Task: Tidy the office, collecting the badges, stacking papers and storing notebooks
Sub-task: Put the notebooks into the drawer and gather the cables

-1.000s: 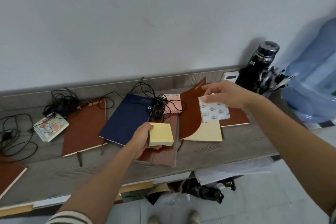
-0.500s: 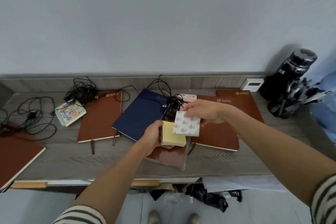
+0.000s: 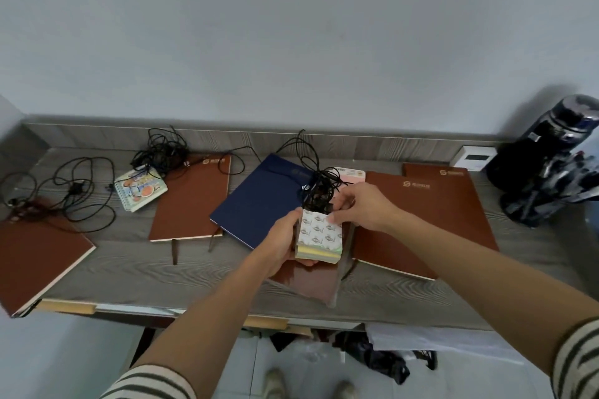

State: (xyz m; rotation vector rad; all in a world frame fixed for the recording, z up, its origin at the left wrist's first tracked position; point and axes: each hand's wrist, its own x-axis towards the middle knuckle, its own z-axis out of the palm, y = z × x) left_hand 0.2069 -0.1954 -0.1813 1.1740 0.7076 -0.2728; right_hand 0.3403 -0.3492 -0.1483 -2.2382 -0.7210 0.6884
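While the left hand (image 3: 281, 238) cups the yellow pad (image 3: 319, 255) from below and the right hand (image 3: 358, 206) pinches the patterned pad (image 3: 321, 232) flat on top of it, the 2 sit as a loose pile above the worktop (image 3: 129, 272). Should the upper pad go down skewed, it could slide off, and the black cable tangle (image 3: 319, 194) just behind could snag a finger. The patterned pad is white with small repeated motifs; the yellow pad is thicker, showing only its edges.
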